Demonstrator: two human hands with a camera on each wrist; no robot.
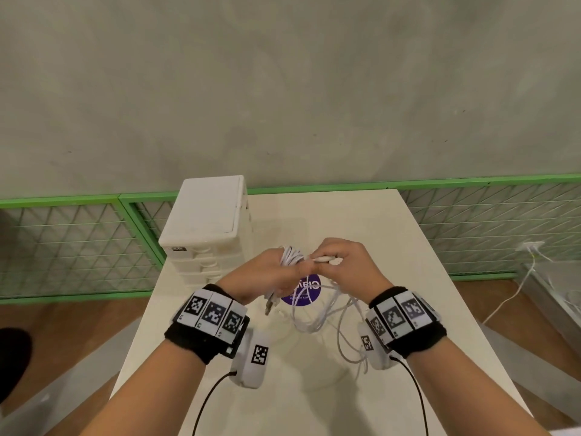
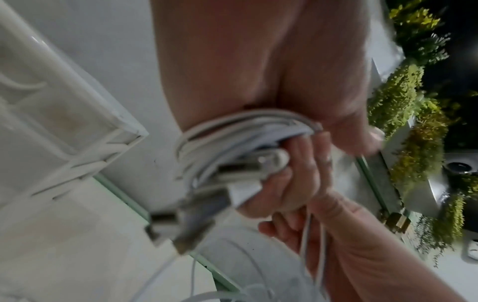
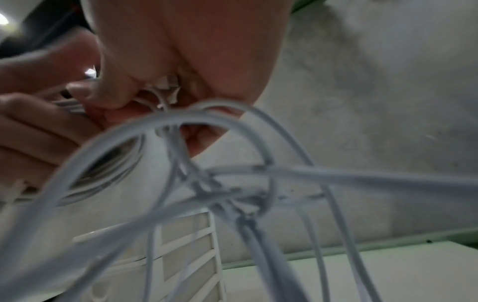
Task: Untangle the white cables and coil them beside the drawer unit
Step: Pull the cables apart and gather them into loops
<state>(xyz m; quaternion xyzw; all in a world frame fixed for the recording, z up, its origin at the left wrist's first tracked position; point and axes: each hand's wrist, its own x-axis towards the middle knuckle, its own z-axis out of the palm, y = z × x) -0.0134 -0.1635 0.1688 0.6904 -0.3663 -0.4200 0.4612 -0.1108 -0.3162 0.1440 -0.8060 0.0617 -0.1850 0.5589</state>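
Both hands are raised over the white table (image 1: 393,234), just right of the white drawer unit (image 1: 207,228). My left hand (image 1: 273,272) grips a bundle of white cable loops (image 1: 290,254) wound around its fingers; the left wrist view shows the coil (image 2: 232,130) and USB plugs (image 2: 196,208) hanging from it. My right hand (image 1: 342,262) pinches a white cable strand (image 1: 323,260) next to the coil. Loose tangled cable (image 1: 317,316) hangs down from both hands to the table. In the right wrist view the blurred loops (image 3: 207,183) cross in a knot below the fingers.
A purple round sticker (image 1: 303,291) lies on the table under the hands. Green mesh fencing (image 1: 72,243) runs behind and beside the table. Another white cable (image 1: 515,287) trails on the floor at the right. Plants (image 2: 413,114) show in the left wrist view.
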